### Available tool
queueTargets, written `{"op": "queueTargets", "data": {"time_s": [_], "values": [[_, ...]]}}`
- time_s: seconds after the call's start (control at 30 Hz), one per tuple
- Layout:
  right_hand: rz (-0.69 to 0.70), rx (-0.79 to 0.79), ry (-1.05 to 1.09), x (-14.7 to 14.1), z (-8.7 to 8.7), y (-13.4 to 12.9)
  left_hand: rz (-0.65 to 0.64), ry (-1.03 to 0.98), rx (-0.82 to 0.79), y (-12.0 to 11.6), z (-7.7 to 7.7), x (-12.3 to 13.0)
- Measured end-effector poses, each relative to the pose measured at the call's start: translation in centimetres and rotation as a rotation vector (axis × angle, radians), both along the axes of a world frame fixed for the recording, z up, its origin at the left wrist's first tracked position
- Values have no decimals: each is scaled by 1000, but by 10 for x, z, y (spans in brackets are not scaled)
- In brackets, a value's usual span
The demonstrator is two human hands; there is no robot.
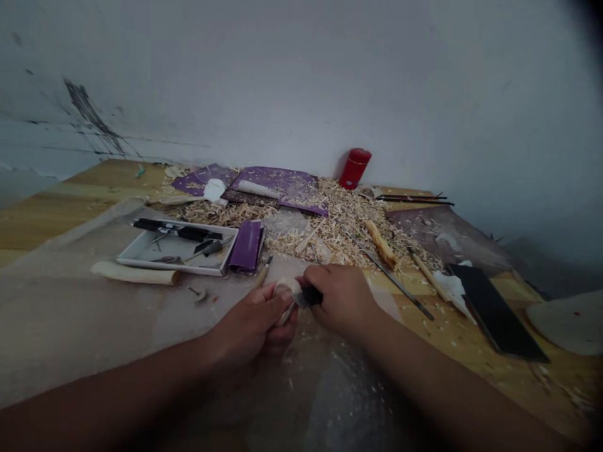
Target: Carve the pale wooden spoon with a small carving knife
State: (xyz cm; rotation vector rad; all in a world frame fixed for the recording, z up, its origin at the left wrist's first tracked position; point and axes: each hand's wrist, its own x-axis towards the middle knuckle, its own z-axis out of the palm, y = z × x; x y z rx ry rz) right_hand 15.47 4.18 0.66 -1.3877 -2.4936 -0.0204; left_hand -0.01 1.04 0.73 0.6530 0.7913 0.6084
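Observation:
My left hand [257,320] is closed around a small pale piece of wood [288,285], whose rounded top shows above the fingers. In my right hand [342,298] is a carving knife [311,297] with a black handle, its short blade lying against the wood. Both hands are close together over the plastic sheet, low in the middle of the view. Just beyond my left hand lies a thin tool with a wooden handle [264,273]. The lower part of the wood piece is hidden by my fingers.
A white tray [172,269] with black-handled tools stands left, beside a purple folded packet [246,246]. Behind are heaped wood shavings [348,213], purple sheets [282,179] and a red container [355,168] near the wall. To the right lie a metal file [400,285] and a black slab [497,311].

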Motion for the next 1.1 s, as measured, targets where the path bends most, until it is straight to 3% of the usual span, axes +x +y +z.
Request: {"op": "queueTargets", "data": {"time_s": [0.2,0.27,0.33,0.4,0.5,0.63,0.87,1.1], "values": [[-65,64,-26,3,-1,8,-69,-91,-52,0,1,-4],[-197,18,-55,15,2,20,-183,-103,-17,-5,2,-6],[-426,-17,-69,31,4,33,-328,-79,40,-10,3,-7],[-534,52,-30,43,6,40,-296,-58,75,-11,3,-7],[-362,54,39,37,4,32,-87,-62,128,-4,2,-5],[-84,-44,54,9,4,8,-4,-84,133,5,-4,-1],[-37,-33,28,1,7,-1,54,-187,99,3,-8,2],[-17,-4,5,-1,4,-4,20,-269,8,2,-10,2]]}}
